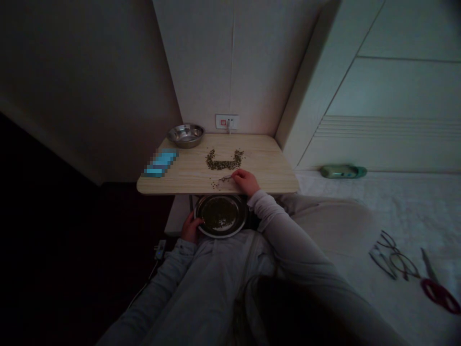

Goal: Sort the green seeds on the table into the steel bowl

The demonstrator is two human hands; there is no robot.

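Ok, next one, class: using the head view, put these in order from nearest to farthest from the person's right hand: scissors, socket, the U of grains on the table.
From the right hand:
1. U of grains: on the table, just beyond the hand.
2. Socket: on the wall behind the table.
3. Scissors: far right, on the white bedding.

I can read no text, label, brand or number in the head view. The blue rectangle (161,162) on the worktop (268,170) is pixelated; any markings on the green container (340,171) or wall socket (219,122) are too small and dim for me to make out.
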